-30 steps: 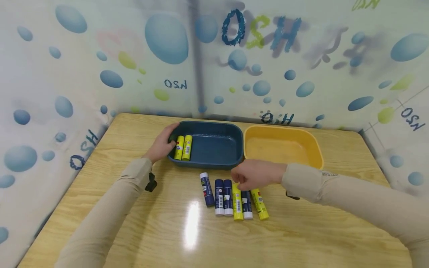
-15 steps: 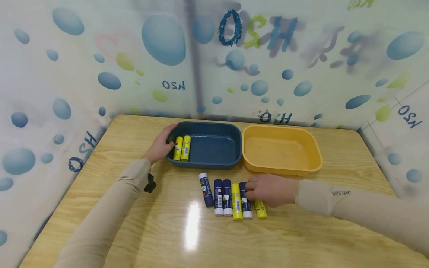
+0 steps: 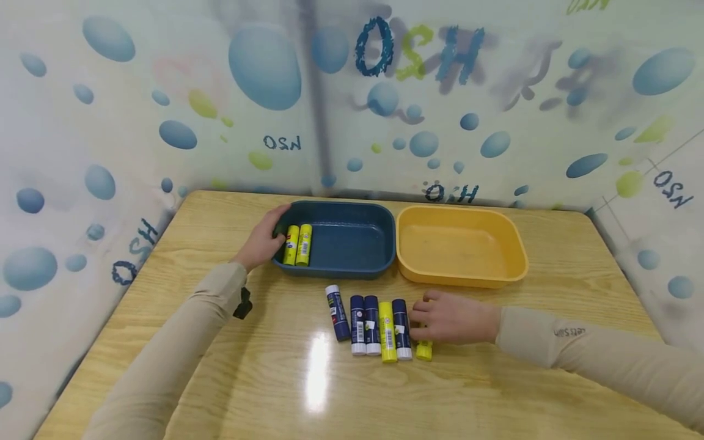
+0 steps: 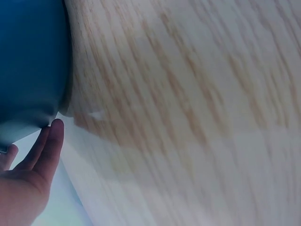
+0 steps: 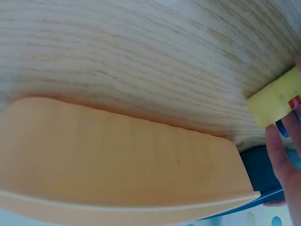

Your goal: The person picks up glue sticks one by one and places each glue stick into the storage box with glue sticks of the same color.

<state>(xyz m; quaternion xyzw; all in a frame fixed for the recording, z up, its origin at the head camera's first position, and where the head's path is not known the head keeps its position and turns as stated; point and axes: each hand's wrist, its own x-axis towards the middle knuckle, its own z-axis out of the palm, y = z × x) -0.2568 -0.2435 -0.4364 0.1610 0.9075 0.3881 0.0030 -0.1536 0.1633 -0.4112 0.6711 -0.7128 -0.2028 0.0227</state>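
My left hand (image 3: 260,242) holds the left end of a dark blue plastic bin (image 3: 335,272), thumb over the rim; the left wrist view shows its fingers (image 4: 50,150) against the outer wall. Two yellow glue sticks (image 3: 304,245) lie side by side inside that bin. At the right end of a row on the table, my right hand (image 3: 458,318) grips a yellow glue stick (image 3: 424,352), mostly covered by the fingers. Left of it lie a navy glue stick (image 3: 402,330), another yellow one (image 3: 387,333), and several more navy ones (image 3: 357,327).
A yellow-orange bin (image 3: 462,280) stands against the blue bin's right side, just beyond my right hand. Both bins are near the back of the wooden table (image 3: 264,379), where a patterned wall (image 3: 352,122) rises. A bright reflection lies on the tabletop.
My right hand has moved right from above the middle of the row to the rightmost yellow glue stick, which has swung straighter. My left hand stays on the blue bin.
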